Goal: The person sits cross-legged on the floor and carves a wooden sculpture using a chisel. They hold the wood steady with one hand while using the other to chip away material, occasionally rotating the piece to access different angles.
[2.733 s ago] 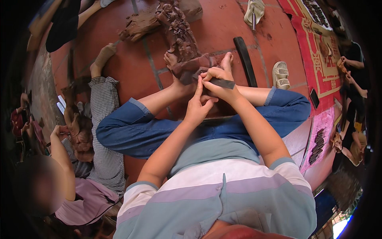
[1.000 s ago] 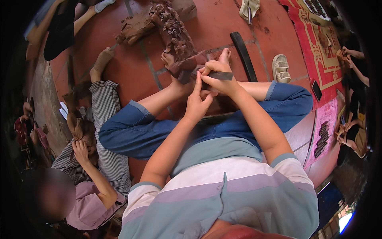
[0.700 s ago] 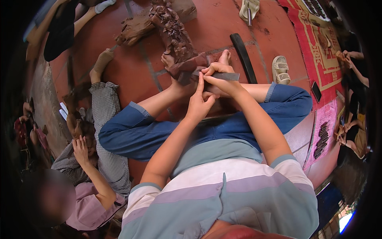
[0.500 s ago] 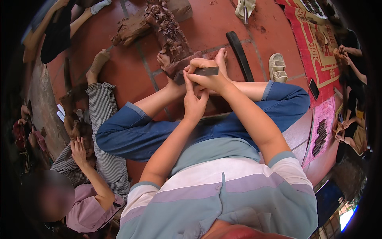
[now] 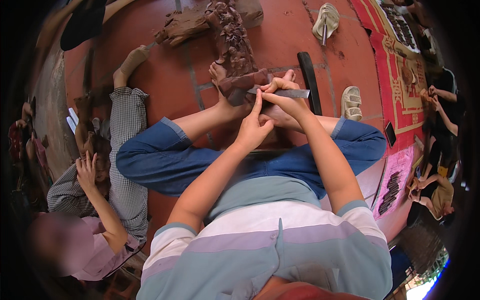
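My right hand [image 5: 285, 99] is closed around a flat metal carving chisel [image 5: 299, 93]. One end juts out to the right of the fist, and the other points left at the base of a carved wooden sculpture [image 5: 245, 82]. My left hand [image 5: 254, 129] has its index finger stretched up to the chisel's left end by the right fingers, thumb apart; its other fingers look curled. Dark reddish-brown wood with dense relief forms the sculpture, which runs away from me over the tiles. Its plain block end lies between my bare feet, one foot [image 5: 218, 75] against its left side.
A rough log [image 5: 185, 27] lies behind the sculpture. A dark curved bar [image 5: 310, 82], a sandal [image 5: 351, 103] and another sandal [image 5: 326, 22] with a tool on it lie right. A phone [image 5: 390, 134] rests by the red mat [image 5: 395, 95]. Another person [image 5: 112, 230] sits close left.
The view has shifted, so the sculpture and floor things sit lower and farther right. My left index finger now points straighter at the chisel, and the chisel shows more of its right end.
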A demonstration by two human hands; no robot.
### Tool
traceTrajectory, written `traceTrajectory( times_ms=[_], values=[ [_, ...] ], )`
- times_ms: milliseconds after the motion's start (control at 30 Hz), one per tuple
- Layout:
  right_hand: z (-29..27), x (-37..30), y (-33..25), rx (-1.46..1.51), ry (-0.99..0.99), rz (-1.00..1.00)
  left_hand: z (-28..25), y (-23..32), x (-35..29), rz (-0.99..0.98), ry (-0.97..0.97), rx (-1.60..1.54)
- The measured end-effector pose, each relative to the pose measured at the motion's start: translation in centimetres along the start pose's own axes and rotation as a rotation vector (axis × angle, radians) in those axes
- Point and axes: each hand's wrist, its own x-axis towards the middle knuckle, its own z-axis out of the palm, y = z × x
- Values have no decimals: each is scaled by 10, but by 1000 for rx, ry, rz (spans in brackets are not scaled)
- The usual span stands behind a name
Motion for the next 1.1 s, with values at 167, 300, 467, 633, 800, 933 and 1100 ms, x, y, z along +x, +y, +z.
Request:
traceTrajectory(
  times_ms=[167, 300, 467, 633, 800, 933, 1100],
  values=[
    [19, 15, -38, -356, -26, -65, 5, -3, -2, 65, 227, -123],
    [5, 7, -9, -266, -1, -80, -3, 7, -1, -21, 83, -35],
    [22, 16, -22, -173, 6, -14, 8, 1, -3, 98, 259, -163],
    [6, -6, 10, 56, 30, -8, 2, -5, -2, 64, 115, 20],
    [23, 10, -25, -210, -3, -16, 6, 5, -5, 139, 306, -209],
    [7, 2, -10, -50, 36, 39, -17, -4, -7, 407, 480, 580],
    [13, -10, -38, 1, 163, 37, -28, -15, -16, 299, 343, 836]
  ],
)
